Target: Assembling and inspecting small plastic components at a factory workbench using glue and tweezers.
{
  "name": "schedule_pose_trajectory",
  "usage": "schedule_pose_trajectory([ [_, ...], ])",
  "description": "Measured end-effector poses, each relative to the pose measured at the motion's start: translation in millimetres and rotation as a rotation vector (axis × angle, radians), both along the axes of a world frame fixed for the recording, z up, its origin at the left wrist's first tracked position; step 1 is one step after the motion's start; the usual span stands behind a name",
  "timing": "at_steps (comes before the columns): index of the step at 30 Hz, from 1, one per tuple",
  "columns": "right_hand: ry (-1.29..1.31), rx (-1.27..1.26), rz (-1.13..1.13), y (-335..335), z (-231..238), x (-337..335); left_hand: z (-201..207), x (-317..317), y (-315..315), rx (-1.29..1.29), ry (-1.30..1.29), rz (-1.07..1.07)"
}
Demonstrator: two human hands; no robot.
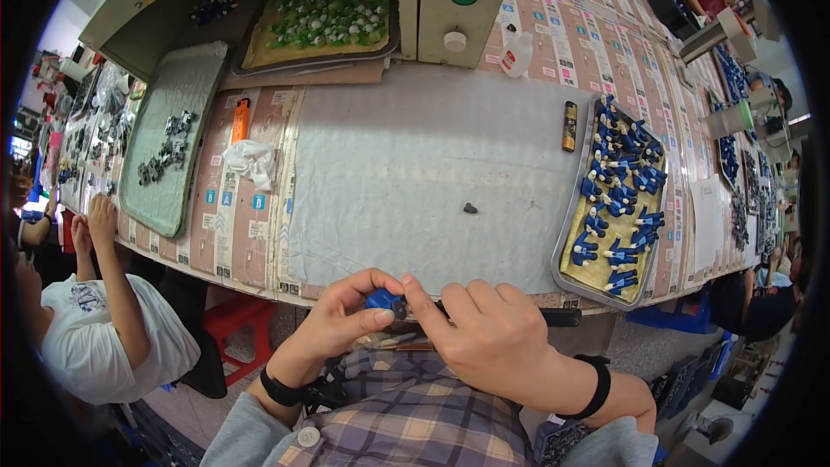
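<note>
My left hand [341, 318] is closed, pinching a small blue plastic part [381, 299] between thumb and fingers. A dark bit shows at the part's right end. Wrapped in the fingers of my right hand [488, 329] is a slim black-handled tool [562, 317], its handle sticking out to the right. The tool's tip is mostly hidden, and my right index finger reaches to the blue part. Both hands are just off the table's front edge, above my lap. Ahead of them, a small dark piece [470, 207] lies on the pale grey sheet [389, 147].
To the right, a metal tray [566, 270] holds several blue-and-white figurines, with a dark cylinder [570, 125] beside it. A clear bottle [516, 55] stands farther back. Leftward are an orange-handled cutter [240, 119], a white cloth [252, 162], a tray [164, 78] of grey parts and a seated person [112, 329].
</note>
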State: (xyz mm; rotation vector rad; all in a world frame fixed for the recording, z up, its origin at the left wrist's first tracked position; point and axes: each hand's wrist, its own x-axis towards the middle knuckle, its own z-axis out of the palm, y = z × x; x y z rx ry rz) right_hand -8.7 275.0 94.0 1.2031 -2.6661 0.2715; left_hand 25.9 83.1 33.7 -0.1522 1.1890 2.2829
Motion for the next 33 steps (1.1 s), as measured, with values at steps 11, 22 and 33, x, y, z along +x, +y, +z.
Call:
schedule_pose_trajectory([
  [11, -0.293, -0.195, -0.092, 10, 9, -9, -2, -3, 1, 0.170, -0.084, -0.002],
  [22, -0.859, -0.536, -0.138, 0, -3, -14, -7, -3, 3, 0.338, -0.123, -0.072],
  [33, -0.755, -0.458, -0.378, 3, -10, -31, -15, -2, 1, 0.501, -0.198, -0.115],
])
